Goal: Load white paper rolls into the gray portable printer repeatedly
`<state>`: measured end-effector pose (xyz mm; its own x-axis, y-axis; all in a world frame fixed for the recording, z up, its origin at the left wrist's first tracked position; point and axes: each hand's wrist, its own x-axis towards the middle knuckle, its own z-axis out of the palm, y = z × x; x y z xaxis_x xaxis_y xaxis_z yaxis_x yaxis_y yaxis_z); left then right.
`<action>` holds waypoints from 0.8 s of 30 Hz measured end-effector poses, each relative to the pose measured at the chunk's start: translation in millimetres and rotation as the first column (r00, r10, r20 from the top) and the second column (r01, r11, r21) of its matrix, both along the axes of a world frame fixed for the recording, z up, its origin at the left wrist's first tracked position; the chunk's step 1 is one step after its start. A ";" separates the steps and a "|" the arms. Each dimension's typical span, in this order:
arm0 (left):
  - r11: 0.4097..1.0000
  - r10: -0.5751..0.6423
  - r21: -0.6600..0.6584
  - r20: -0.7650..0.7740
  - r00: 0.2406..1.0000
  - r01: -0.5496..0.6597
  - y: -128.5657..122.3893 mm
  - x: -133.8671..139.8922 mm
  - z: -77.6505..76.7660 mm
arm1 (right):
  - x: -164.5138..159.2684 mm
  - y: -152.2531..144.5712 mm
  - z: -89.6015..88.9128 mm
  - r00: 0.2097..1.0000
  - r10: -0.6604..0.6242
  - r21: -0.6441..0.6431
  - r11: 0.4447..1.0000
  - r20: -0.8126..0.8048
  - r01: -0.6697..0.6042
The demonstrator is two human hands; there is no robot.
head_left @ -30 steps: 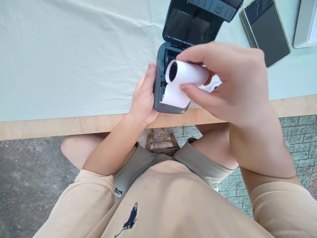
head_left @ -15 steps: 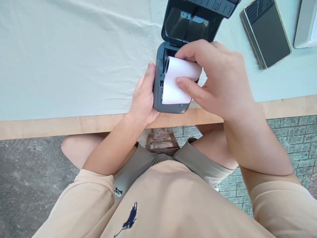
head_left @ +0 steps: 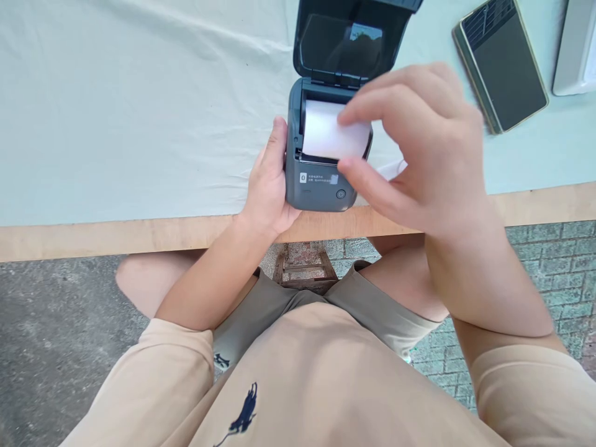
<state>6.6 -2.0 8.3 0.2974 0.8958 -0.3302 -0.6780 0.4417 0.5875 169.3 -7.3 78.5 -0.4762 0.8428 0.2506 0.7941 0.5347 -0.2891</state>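
Note:
My left hand (head_left: 270, 177) is wrapped round the left side of a small dark grey label printer (head_left: 316, 195), thumb along its edge. The printer's lid (head_left: 347, 46) stands open at the back. Inside the printer's bay lies a white paper roll (head_left: 326, 130). My right hand (head_left: 419, 143) is over the roll's right side, thumb and forefinger apart, fingertips at or just above the paper; whether they touch it I cannot tell. Behind my right thumb shows a white strip (head_left: 391, 169), mostly hidden.
A dark foldable phone (head_left: 503, 65) lies on the pale cloth (head_left: 139, 112) at the right. Past it, a white-and-grey object (head_left: 575, 56) is cut off by the frame. The table's wooden edge (head_left: 116, 239) runs in front of me, with a wooden stool (head_left: 305, 273) below.
The paper's loose end no longer covers the printer's front, so its label and button show. The roll sits in the bay. My right hand's fingers have spread and moved slightly right.

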 end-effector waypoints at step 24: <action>0.996 -0.065 0.056 0.037 0.997 0.063 -1.3 -1.8 4.3 | 13.0 6.0 -22.7 0.989 0.072 0.324 0.946 -0.126 -0.028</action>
